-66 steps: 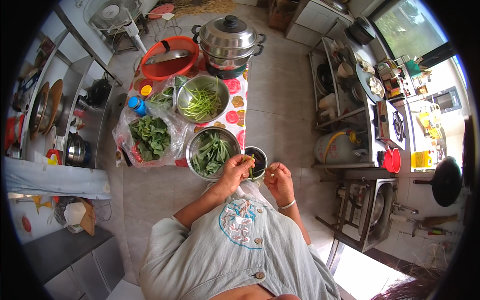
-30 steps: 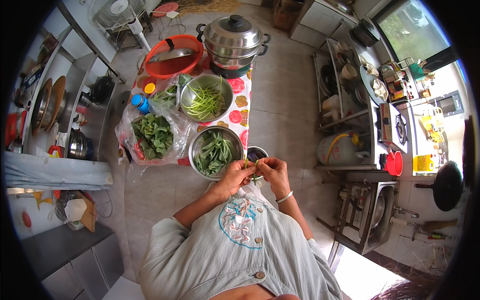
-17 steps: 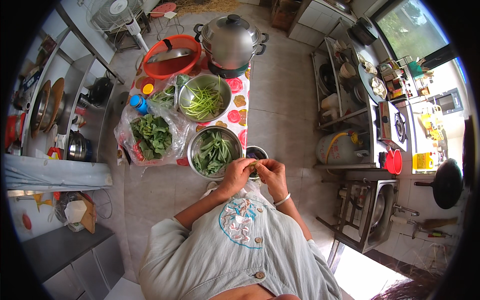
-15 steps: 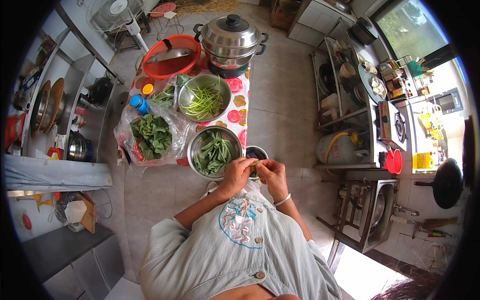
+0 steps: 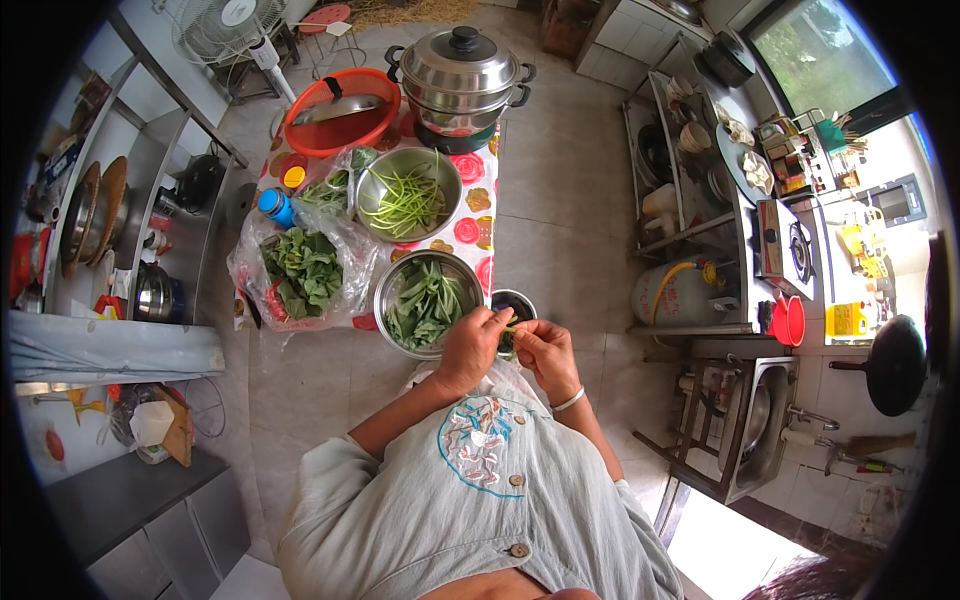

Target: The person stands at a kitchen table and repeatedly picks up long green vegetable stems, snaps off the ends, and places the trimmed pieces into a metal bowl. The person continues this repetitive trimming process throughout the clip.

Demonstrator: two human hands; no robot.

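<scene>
My left hand [image 5: 470,350] and my right hand [image 5: 548,362] are close together, both pinching a small yellowish-green stem [image 5: 513,324]. Most of it is hidden by my fingers. Under and beyond them stands a dark-lined small bin [image 5: 527,299], partly covered by the hands. Just left of my left hand, a steel bowl [image 5: 386,330] contains loose green leaves [image 5: 425,302]. A second steel bowl [image 5: 455,185] farther off holds thin green stalks [image 5: 405,200]. Left of the bowls, a clear plastic bag [image 5: 357,257] lies opened around a heap of leafy greens [image 5: 300,272].
The table has a flowered cloth [image 5: 480,203]. On it stand a steel steamer pot [image 5: 462,75], an orange basin [image 5: 340,135] with a metal lid, and a blue-capped bottle [image 5: 276,207]. A steel sink [image 5: 765,420] and a gas cylinder [image 5: 672,297] are to the right.
My right hand has shifted slightly down and right, and my fingertips are a little farther apart. More of the stem shows between them.
</scene>
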